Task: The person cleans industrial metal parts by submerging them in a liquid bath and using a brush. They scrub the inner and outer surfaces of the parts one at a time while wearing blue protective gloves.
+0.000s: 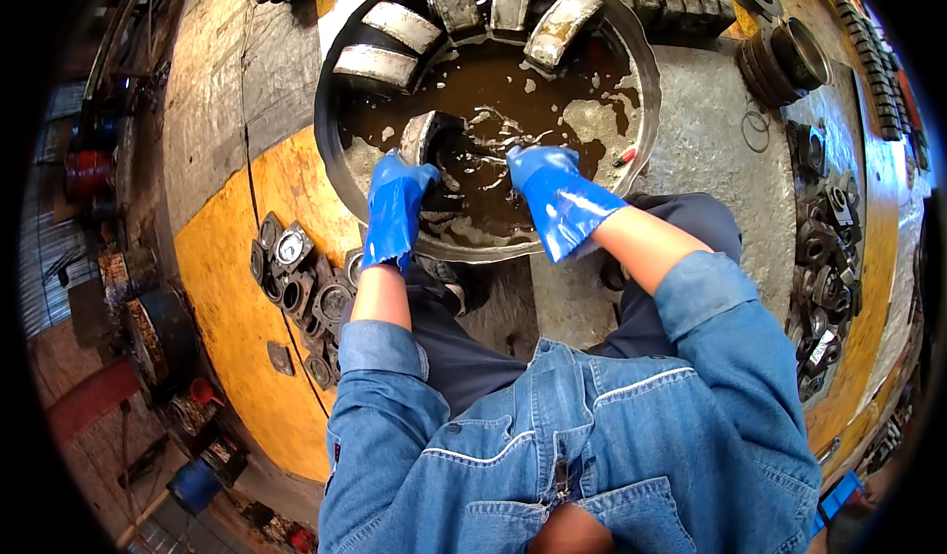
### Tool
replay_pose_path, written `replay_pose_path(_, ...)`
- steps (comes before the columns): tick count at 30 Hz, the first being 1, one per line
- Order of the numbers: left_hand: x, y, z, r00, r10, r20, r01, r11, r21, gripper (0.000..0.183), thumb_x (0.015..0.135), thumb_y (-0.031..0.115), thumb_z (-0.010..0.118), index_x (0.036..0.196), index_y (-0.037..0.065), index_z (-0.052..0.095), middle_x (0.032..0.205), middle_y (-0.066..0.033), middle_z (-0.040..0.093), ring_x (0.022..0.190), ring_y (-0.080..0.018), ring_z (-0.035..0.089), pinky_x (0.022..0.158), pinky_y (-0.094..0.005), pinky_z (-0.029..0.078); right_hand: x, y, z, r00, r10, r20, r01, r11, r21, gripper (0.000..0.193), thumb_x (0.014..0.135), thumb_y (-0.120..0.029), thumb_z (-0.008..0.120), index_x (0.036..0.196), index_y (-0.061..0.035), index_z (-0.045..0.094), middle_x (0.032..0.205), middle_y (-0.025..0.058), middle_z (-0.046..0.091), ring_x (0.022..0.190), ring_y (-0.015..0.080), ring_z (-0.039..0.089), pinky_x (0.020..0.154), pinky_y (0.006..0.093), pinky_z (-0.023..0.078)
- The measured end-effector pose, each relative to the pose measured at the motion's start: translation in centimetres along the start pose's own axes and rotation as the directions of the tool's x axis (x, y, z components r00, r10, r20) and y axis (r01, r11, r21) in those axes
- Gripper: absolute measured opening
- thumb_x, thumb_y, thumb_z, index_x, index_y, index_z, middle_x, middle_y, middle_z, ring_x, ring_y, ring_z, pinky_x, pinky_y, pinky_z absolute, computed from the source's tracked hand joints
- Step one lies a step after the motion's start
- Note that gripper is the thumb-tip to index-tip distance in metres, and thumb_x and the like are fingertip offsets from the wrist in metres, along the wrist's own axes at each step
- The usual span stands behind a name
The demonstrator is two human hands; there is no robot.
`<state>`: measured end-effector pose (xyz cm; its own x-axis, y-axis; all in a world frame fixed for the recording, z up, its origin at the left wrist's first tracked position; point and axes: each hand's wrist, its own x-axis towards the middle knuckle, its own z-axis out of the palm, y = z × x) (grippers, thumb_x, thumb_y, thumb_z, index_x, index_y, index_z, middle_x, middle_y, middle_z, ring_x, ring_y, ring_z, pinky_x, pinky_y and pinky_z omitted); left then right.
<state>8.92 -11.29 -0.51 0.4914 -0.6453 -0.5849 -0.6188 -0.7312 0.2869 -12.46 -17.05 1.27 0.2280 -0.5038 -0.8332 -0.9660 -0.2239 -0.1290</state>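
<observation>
Wet gloves [577, 207] and a heavy-looking metal block [418, 140] are a sketchy combo imo: lose grip and it could drop back, splashing murky liquid [493, 80] everywhere. Those cuffs are short too, so reaching deeper might let some in. The block's tilted up inside the tub [328, 135], just past the left hand [400, 173] and left of the right hand [543, 161], well apart from that one. Left looks clamped onto its near end; right's fingertips meet the churned-up surface, can't tell if they've got anything.
</observation>
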Motion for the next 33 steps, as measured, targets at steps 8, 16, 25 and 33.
replay_pose_path(8, 0.3, -0.6, 0.0, 0.999, -0.031, 0.037, 0.032, 0.999, -0.037, 0.084, 0.071, 0.031, 0.082, 0.145, -0.001, 0.057, 0.137, -0.027, 0.066, 0.129, -0.0384, 0.064, 0.108, -0.0437, 0.052, 1.9, -0.5, 1.0, 0.986, -0.108, -0.125, 0.09, 0.987, -0.136, 0.03, 0.089, -0.016, 0.07, 0.117, -0.0052, 0.076, 0.109, 0.0128, 0.078, 0.099, 0.0351, 0.076, 0.077, 0.058, 0.057)
replay_pose_path(16, 0.4, -1.2, 0.5, 0.999, 0.037, -0.002, -0.037, 0.989, -0.143, 0.074, 0.072, 0.031, 0.081, 0.135, -0.003, 0.064, 0.129, -0.0276, 0.07, 0.122, -0.0406, 0.067, 0.103, -0.0455, 0.053, 1.8, -0.5, 0.1, 0.991, -0.133, -0.013, 0.129, 0.977, -0.171, 0.034, 0.101, -0.013, 0.051, 0.126, 0.0033, 0.069, 0.117, 0.0213, 0.077, 0.105, 0.0425, 0.075, 0.088, 0.0653, 0.056)
replay_pose_path(25, -0.8, -0.6, 0.1, 0.998, 0.064, 0.004, -0.063, 0.984, -0.167, 0.071, 0.072, 0.034, 0.08, 0.131, -0.004, 0.066, 0.123, -0.0273, 0.072, 0.118, -0.0405, 0.069, 0.1, -0.0447, 0.054, -1.8, -1.3, 0.3, 0.983, -0.18, -0.036, 0.174, 0.977, -0.123, 0.034, 0.098, -0.011, 0.055, 0.128, -0.0025, 0.069, 0.115, 0.0188, 0.078, 0.105, 0.0416, 0.075, 0.087, 0.0584, 0.058)
replay_pose_path(33, -1.8, 0.1, 0.2, 0.992, 0.085, -0.091, -0.098, 0.984, -0.149, 0.074, 0.074, 0.037, 0.082, 0.132, -0.007, 0.064, 0.124, -0.0286, 0.071, 0.117, -0.041, 0.069, 0.099, -0.044, 0.054, -1.5, -0.6, 2.0, 0.991, -0.13, -0.038, 0.125, 0.986, -0.11, 0.038, 0.095, -0.013, 0.064, 0.133, -0.005, 0.067, 0.123, 0.0169, 0.075, 0.111, 0.0407, 0.073, 0.089, 0.0653, 0.055)
